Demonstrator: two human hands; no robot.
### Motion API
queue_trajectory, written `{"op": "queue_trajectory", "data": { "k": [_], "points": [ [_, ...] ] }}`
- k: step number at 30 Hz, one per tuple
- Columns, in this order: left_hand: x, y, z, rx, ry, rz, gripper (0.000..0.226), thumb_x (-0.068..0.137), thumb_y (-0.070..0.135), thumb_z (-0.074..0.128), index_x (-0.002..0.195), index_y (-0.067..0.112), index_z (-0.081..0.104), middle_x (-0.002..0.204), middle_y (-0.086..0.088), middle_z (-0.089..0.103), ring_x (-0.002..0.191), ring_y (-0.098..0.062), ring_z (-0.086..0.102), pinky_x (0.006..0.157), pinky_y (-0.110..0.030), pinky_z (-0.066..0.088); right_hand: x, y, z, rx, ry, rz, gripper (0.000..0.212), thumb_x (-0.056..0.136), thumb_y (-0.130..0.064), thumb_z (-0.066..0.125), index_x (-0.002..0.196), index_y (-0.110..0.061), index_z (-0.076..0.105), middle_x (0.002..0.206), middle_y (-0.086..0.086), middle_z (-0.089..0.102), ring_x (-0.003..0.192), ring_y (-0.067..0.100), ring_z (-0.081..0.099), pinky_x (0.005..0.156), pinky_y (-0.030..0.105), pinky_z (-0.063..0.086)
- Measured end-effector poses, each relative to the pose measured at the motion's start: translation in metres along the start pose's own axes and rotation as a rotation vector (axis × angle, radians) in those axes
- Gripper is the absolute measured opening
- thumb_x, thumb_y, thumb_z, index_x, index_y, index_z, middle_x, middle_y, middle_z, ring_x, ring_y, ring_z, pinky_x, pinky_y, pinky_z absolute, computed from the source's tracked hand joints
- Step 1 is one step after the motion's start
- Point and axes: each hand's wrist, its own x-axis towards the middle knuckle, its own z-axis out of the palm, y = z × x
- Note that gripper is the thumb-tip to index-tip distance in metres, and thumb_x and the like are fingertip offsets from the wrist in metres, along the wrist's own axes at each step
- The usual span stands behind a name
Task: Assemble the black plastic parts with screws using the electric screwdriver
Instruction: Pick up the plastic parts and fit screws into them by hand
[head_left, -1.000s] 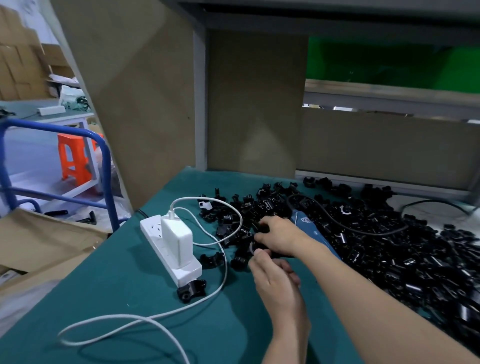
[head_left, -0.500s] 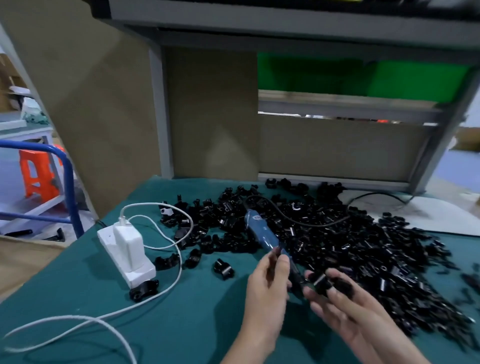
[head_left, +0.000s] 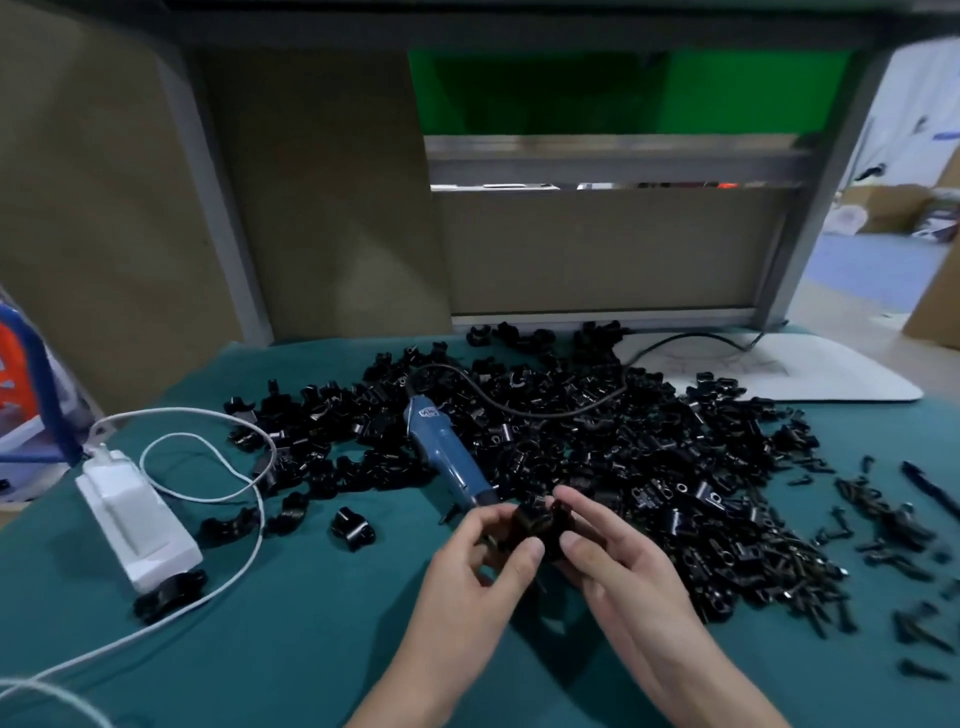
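Note:
Both hands meet over the green mat (head_left: 291, 639) near its front. My left hand (head_left: 478, 566) and my right hand (head_left: 613, 561) together pinch a small black plastic part (head_left: 535, 519) between thumbs and fingertips. Just behind them lies the blue electric screwdriver (head_left: 447, 457), tip toward my hands, its black cord running back over a big heap of black plastic parts (head_left: 623, 457). Dark screws (head_left: 883, 525) lie scattered at the right. A single black part (head_left: 353, 527) sits loose to the left of my hands.
A white power strip with a charger (head_left: 135, 514) and white cable (head_left: 208, 587) lies at the left, a black part against its near end. A white board (head_left: 810, 374) is at the back right. Brown panels and a grey frame post wall the bench behind.
The view swung right. My hands left the heap at the left and came together in front of me, now holding one black part between them. The screwdriver stays on the mat.

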Motion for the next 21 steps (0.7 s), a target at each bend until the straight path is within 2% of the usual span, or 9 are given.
{"op": "queue_trajectory", "data": {
  "k": [4, 9, 12, 16, 21],
  "points": [
    [-0.0011, -0.0045, 0.0017, 0.006, -0.012, 0.015, 0.021, 0.090, 0.038, 0.073, 0.104, 0.052, 0.064, 0.094, 0.013, 0.075, 0.084, -0.005, 0.070, 0.068, -0.019, 0.052, -0.0028, 0.0001, 0.0022, -0.112, -0.016, -0.025, 0.041, 0.076, -0.014, 0.074, 0.113, -0.031, 0.079, 0.120, 0.002, 0.076, 0.115, 0.017, 0.071, 0.086, 0.020, 0.056],
    [-0.0010, -0.0074, 0.0022, 0.039, -0.016, 0.048, 0.022, 0.091, 0.038, 0.073, 0.109, 0.047, 0.066, 0.102, 0.010, 0.073, 0.088, -0.007, 0.067, 0.074, -0.023, 0.053, -0.0041, -0.0001, 0.0022, -0.088, -0.033, -0.016, 0.042, 0.076, -0.023, 0.077, 0.118, -0.027, 0.078, 0.127, 0.006, 0.073, 0.119, 0.019, 0.069, 0.089, 0.020, 0.056],
    [-0.0013, -0.0082, 0.0025, 0.055, -0.037, 0.060, 0.023, 0.090, 0.039, 0.071, 0.111, 0.046, 0.067, 0.109, 0.008, 0.071, 0.092, -0.008, 0.067, 0.081, -0.026, 0.056, -0.0046, -0.0007, 0.0008, -0.081, -0.035, -0.015, 0.039, 0.075, -0.023, 0.076, 0.114, -0.027, 0.079, 0.124, 0.007, 0.075, 0.115, 0.019, 0.071, 0.086, 0.019, 0.057],
    [-0.0019, -0.0090, 0.0022, 0.084, -0.060, 0.068, 0.032, 0.088, 0.043, 0.068, 0.119, 0.035, 0.067, 0.113, 0.013, 0.068, 0.101, -0.011, 0.068, 0.093, -0.039, 0.056, -0.0045, -0.0015, -0.0010, -0.071, -0.045, -0.004, 0.039, 0.072, -0.022, 0.080, 0.111, -0.021, 0.080, 0.121, 0.010, 0.075, 0.112, 0.020, 0.073, 0.083, 0.020, 0.058],
    [-0.0019, -0.0071, 0.0013, 0.097, -0.084, 0.066, 0.037, 0.084, 0.053, 0.068, 0.116, 0.033, 0.068, 0.107, 0.010, 0.074, 0.101, -0.014, 0.069, 0.092, -0.045, 0.056, -0.0041, -0.0013, -0.0044, -0.038, -0.019, 0.010, 0.033, 0.079, -0.013, 0.072, 0.111, -0.012, 0.079, 0.122, 0.013, 0.075, 0.111, 0.021, 0.073, 0.081, 0.020, 0.059]
  ]
}}
